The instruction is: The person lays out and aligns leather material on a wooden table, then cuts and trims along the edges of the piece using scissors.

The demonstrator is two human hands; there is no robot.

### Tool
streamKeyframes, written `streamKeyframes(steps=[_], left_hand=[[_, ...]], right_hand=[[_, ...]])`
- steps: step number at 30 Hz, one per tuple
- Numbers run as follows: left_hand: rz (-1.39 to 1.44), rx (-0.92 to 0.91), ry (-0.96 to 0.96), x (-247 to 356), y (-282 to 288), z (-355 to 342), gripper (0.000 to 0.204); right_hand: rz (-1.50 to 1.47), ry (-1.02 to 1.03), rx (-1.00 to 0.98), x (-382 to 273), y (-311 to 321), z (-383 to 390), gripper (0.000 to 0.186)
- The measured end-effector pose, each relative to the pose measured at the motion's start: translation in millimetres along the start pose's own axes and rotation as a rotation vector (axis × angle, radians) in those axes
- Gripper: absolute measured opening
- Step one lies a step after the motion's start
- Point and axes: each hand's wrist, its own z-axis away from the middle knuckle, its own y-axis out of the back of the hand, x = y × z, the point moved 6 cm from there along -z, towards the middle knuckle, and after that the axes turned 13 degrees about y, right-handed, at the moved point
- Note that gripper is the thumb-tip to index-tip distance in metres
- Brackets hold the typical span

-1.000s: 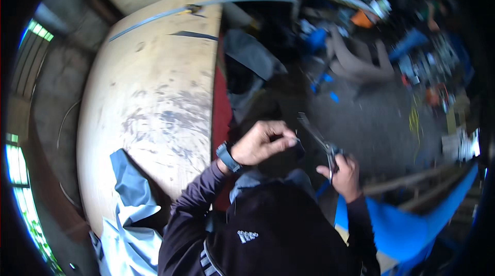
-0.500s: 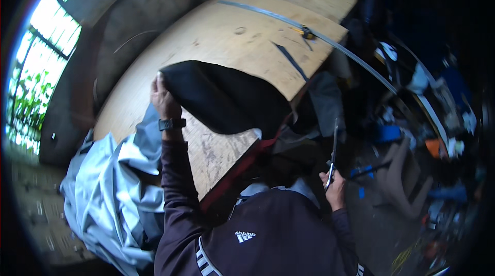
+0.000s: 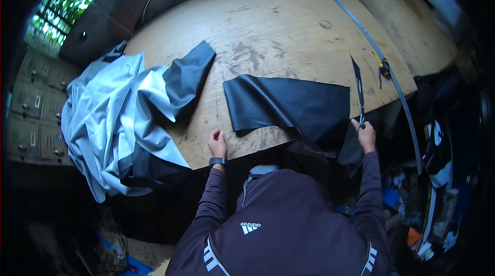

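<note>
The left hand (image 3: 217,143) rests on the wooden bench (image 3: 289,23) near its front edge, fingers curled loosely, grasping nothing; a dark watch (image 3: 217,161) sits on its wrist. Just to its right and a little beyond it lies a black sheet (image 3: 294,105), spread flat on the bench, with its near right corner hanging over the edge. The right hand (image 3: 366,136) is at that overhanging corner, closed around the handles of scissors (image 3: 359,90), whose dark blades point away from the person across the bench top, just right of the sheet. Whether this hand also touches the sheet cannot be told. Beyond the scissors a long metal strip (image 3: 379,62) curves along the bench's right side. Well left of the left hand a heap of pale grey fabric (image 3: 108,121) with black fabric (image 3: 188,77) folded into it spills over the bench edge.
</note>
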Motion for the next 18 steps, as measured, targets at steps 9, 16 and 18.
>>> streamKeyframes(steps=[9,16,18], left_hand=[[-0.451,-0.123,-0.117,74,-76,47,0.056],[0.140,-0.257,0.008,101,-108,46,0.036],[0.060,-0.338,-0.133,154,-135,72,0.037]], right_hand=[[0.384,-0.144,-0.281,137,-10,-143,0.081],[-0.188,0.423,-0.698,-189,-90,-54,0.084],[0.098,0.846,-0.528,-232,-125,-23,0.071]])
